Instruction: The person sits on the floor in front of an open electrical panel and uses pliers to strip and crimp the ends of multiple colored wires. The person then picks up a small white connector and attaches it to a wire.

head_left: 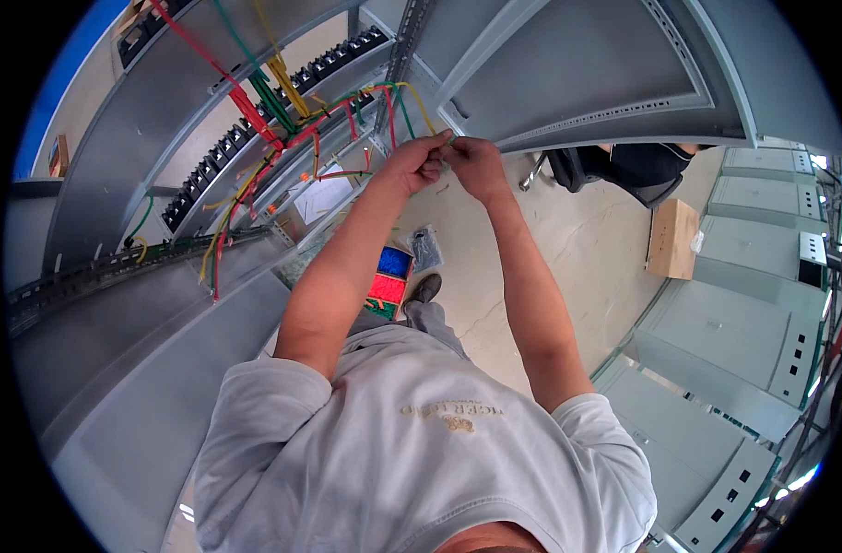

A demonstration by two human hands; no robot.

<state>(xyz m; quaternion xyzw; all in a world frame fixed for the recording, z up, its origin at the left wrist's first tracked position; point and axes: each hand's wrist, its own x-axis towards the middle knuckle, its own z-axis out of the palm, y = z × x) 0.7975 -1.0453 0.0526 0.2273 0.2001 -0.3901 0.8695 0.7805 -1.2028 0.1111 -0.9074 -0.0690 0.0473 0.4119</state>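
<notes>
My left hand [414, 166] is closed, its thumb and fingers pinched at the end of a thin yellow wire [421, 107]. Right beside it, my right hand [477, 169] is closed too, its fingertips meeting those of the left. A tiny greenish bit shows between the fingertips, too small to name. The yellow wire curves down to my hands from a bundle of red, green and yellow wires [296, 138] inside the open grey metal cabinet [98, 189]. A loose green wire [405, 115] and a red wire [389, 118] hang just left of my hands.
The cabinet's grey door [591, 69] stands open ahead. Black terminal rows [213, 166] line the frame. Below sits a box with blue, red and green bins [390, 276], beside a plastic bag [426, 249]. Rightward are a black chair [624, 170], a cardboard box [671, 240] and grey cabinets [716, 332].
</notes>
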